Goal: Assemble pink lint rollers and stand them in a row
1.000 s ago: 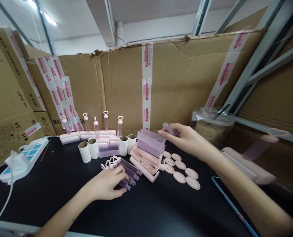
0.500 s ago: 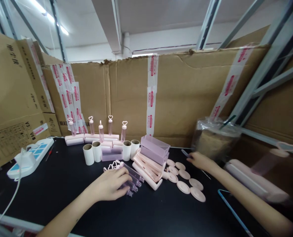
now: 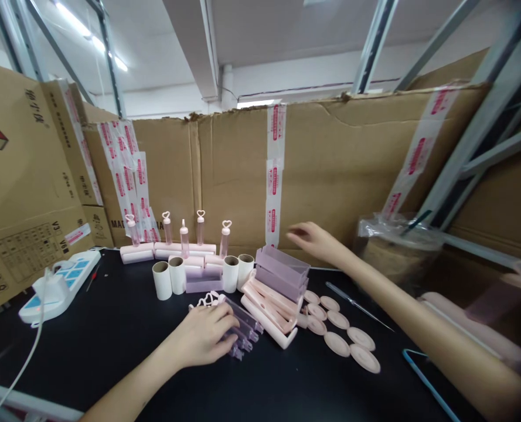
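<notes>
My left hand lies over a row of translucent purple tubes with pink heart-shaped handles. Its fingers are spread and bent across the tubes, touching them, and partly hide them. In the air above the stacked purple translucent trays is my right hand, fingers stretched out with nothing seen in them. Below my right forearm, a thin pointed tool with a clear handle lies on the table. Curved pink holder parts lean against the trays, beside several pink oval discs.
White cardboard-like tubes stand behind my left hand. Further back are pink rollers with upright heart-topped tubes. A power strip is at left, a plastic-wrapped container at right. A blue-edged object lies near right; cardboard walls enclose the back.
My right hand has let go of the thin tool, which now lies on the table, and has moved up and left above the purple trays. My left hand stays on the tubes.
</notes>
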A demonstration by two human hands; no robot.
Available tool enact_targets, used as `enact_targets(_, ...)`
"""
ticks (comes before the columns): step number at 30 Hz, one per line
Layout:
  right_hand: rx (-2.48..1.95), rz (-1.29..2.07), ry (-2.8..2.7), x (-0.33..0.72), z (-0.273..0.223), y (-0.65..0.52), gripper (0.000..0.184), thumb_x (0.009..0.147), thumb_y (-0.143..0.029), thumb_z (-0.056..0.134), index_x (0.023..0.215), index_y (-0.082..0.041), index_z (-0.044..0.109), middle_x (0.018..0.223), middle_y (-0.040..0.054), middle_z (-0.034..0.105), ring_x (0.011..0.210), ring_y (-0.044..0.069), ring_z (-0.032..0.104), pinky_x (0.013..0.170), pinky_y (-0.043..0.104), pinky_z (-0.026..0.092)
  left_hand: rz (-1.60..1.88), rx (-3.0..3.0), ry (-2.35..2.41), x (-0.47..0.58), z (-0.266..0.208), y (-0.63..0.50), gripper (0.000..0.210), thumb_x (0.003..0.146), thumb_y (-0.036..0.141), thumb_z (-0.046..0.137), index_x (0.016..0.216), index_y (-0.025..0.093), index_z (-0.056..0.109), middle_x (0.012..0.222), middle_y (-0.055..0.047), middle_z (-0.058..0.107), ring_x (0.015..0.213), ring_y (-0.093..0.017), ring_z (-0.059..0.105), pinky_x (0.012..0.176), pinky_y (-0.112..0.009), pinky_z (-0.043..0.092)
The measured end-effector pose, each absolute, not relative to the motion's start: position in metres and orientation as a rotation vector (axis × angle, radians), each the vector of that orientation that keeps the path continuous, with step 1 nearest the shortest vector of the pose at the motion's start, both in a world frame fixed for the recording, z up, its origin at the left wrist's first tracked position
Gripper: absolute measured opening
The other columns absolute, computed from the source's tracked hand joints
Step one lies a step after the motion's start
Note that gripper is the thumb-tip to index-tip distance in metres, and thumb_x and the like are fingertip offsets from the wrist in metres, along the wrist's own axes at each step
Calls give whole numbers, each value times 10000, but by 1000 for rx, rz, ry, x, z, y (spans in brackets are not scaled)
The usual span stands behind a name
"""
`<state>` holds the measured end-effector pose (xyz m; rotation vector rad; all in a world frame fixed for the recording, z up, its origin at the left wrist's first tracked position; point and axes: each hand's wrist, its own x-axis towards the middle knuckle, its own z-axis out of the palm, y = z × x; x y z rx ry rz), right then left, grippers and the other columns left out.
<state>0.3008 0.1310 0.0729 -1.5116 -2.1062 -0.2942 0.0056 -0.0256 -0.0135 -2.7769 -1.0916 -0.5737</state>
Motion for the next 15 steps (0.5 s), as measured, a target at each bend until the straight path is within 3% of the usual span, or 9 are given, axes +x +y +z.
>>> enact_targets(3,-1507,-130,-2284,235,87,147,337,869,-425,509,963,-140,664,957,90,695,874,216,640,790,332,474,-682,-2819,-1128,6,-15,-25,166,876,291,454,1002,221,536,968,-14,588,784,-137,612,623,-235,451)
enact_targets(7,-1516,47,-2440,170,85,156,284,877,-362,542,1046,-142,603,1037,58,639,896,196,622,795,398,498,-791,-2822,-1162,4,-17,-22,160,863,270,469,994,220,545,979,-11,586,788,-134,612,673,-242,467)
enact_targets(15,-1488,69,-2302,157,81,154,294,882,-317,545,1123,-150,560,1120,64,593,938,209,605,782,400,511,-811,-2827,-1171,4,-16,-20,169,858,272,472,986,215,566,982,-25,596,821,-152,610,707,-263,483)
